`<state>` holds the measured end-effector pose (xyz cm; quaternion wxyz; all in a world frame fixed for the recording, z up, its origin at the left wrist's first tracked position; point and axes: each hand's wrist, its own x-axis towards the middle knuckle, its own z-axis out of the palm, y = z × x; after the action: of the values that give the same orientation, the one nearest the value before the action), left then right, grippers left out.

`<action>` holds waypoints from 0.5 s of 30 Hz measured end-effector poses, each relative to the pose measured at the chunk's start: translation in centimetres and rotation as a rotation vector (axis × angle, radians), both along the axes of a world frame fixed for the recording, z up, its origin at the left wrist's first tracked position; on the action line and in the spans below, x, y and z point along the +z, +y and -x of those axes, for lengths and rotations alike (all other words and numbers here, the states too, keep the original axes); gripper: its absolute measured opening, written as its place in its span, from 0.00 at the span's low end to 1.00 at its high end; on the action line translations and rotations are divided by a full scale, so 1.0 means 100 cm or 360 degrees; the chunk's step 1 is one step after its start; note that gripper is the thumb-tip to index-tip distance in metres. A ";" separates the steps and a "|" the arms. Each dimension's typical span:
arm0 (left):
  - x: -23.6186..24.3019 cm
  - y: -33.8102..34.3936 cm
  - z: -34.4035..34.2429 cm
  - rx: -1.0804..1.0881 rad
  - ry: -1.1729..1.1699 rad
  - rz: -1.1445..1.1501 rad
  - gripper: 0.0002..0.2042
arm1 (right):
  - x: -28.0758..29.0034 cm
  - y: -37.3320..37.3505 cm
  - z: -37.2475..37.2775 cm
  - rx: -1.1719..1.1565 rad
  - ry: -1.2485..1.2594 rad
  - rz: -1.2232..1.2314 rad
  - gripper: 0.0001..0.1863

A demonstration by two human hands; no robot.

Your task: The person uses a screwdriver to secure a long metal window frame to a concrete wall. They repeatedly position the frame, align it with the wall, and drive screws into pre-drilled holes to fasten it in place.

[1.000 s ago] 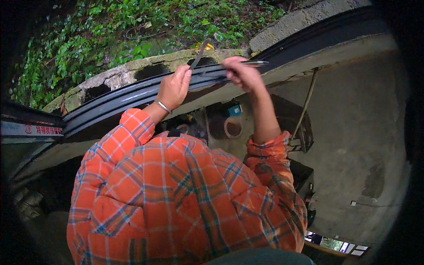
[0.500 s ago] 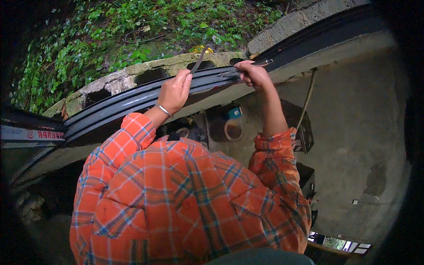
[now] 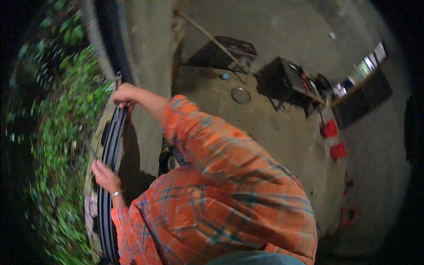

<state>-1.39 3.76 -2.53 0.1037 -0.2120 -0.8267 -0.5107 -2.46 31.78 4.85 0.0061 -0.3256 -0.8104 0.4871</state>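
Pointing up-left, slim dark strip, long axis oblique to grooved rail

The track looks like smooth metal, the bracelet glossy metal and the shirt matt cloth.

From my seat I've got blurry green plants all down the left side, then a grey floor over on the right with a round, pale-rimmed thing and a small blue item. I can also see a long pole, a dark boxy table and two red containers, kinda smeared.
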 end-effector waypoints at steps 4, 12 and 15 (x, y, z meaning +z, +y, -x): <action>-0.002 0.013 0.026 -0.0059 -0.0025 -0.0066 0.17 | -0.033 0.035 0.028 -0.0797 0.0690 -0.0026 0.05; -0.002 0.012 0.030 -0.0102 0.0349 0.0067 0.17 | -0.004 -0.034 -0.010 -0.0369 0.1839 -0.0055 0.08; -0.002 0.018 0.033 -0.0168 0.0327 0.0137 0.17 | -0.029 -0.030 -0.035 -0.0019 0.1840 -0.0312 0.09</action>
<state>-4.67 5.52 -2.72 0.1517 -0.3107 -0.8206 -0.4550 1.07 28.79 1.93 0.4800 -0.0095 -0.7148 0.5084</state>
